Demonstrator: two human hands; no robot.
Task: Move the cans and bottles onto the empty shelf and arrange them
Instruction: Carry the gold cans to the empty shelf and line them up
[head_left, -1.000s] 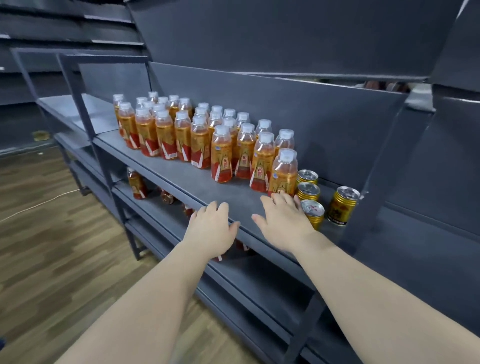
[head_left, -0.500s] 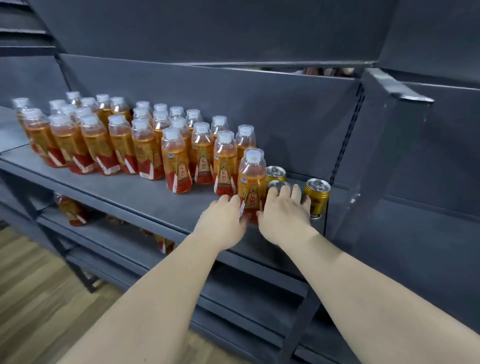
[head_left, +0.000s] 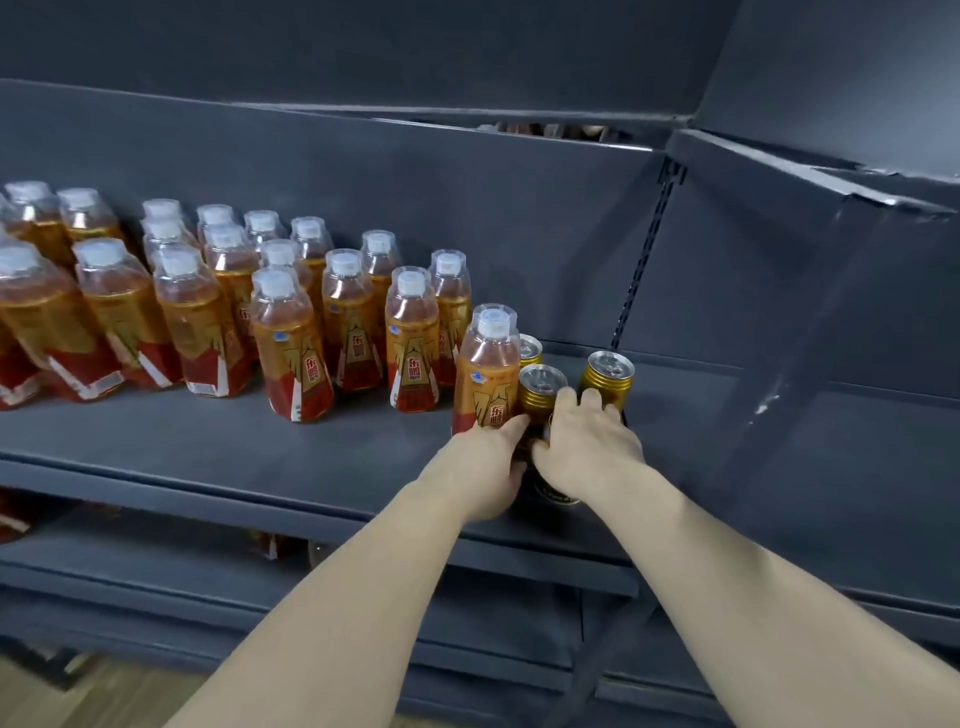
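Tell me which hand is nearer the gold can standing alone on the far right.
Right. The right hand sits just in front of that can, fingertips at its lower side; the left hand is farther left, beside the nearest bottle.
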